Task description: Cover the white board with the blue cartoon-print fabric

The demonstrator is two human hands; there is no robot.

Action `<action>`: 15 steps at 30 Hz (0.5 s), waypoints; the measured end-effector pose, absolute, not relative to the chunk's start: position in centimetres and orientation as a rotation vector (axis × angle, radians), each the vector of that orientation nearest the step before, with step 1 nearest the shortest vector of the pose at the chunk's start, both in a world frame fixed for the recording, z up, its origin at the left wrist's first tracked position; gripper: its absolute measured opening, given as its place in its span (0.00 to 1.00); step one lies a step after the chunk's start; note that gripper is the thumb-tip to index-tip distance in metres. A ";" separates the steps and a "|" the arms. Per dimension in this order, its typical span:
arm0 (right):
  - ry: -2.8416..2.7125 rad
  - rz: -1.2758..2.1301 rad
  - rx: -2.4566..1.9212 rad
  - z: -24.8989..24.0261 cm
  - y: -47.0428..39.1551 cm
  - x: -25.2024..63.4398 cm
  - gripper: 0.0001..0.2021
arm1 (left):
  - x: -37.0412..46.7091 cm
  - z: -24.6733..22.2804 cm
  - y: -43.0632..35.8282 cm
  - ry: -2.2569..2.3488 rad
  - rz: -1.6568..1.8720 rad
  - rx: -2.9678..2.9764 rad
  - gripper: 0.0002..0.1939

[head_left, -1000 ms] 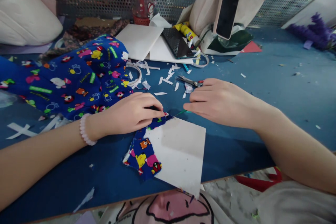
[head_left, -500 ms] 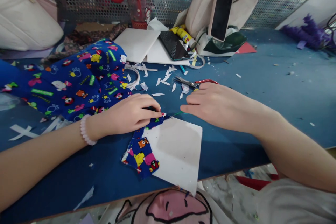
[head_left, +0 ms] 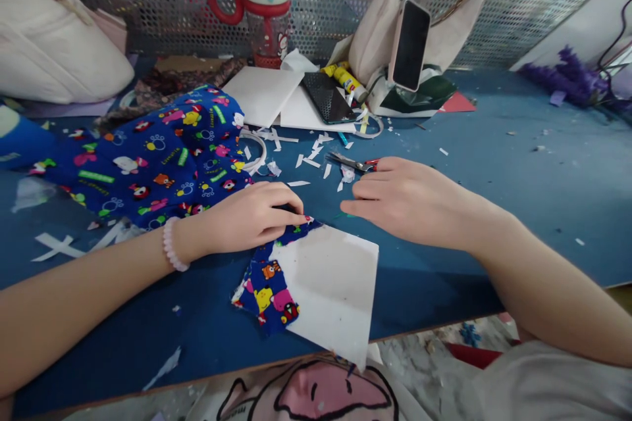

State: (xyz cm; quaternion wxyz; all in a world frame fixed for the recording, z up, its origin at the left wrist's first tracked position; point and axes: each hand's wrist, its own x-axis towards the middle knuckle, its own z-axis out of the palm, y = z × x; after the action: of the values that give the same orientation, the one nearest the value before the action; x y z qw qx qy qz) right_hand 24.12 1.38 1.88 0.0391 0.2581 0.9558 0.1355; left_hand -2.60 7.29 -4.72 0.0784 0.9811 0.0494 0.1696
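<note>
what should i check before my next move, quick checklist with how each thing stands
1. Left hand on the patterned cloth strip: ok, fingertips are on its upper end.
2. Right hand clear of the cloth strip: ok, there is a gap between them.
3. Green sliver at the right fingertips: cannot tell, too blurred to say what it is.
4. Cloth strip edges neat: not ok, the lower left edge looks frayed.
5. White board fully on the table: not ok, its lower corner reaches past the front edge.
6. Scissors off the board: ok, they lie beyond it.
</note>
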 end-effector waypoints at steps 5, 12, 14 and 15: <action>2.956 0.414 0.758 1.4 1.6 23.9 0.15 | -2.6 -4.8 7.3 0.137 0.518 2.953 0.14; 2.960 0.400 0.765 1.5 1.6 24.0 0.14 | -2.6 -4.8 7.4 0.125 0.534 2.938 0.14; 2.954 0.391 0.771 1.5 1.6 24.0 0.14 | -2.6 -4.8 7.4 0.127 0.535 2.942 0.14; 2.950 0.388 0.775 1.5 1.6 24.0 0.15 | -2.6 -4.8 7.4 0.126 0.535 2.946 0.14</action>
State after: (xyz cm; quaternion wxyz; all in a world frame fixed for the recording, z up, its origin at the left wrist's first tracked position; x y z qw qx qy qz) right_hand 23.98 1.62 1.46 0.0332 0.2519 0.9589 0.1261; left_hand -2.58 7.37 -4.78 0.0722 0.9805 0.0418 0.1780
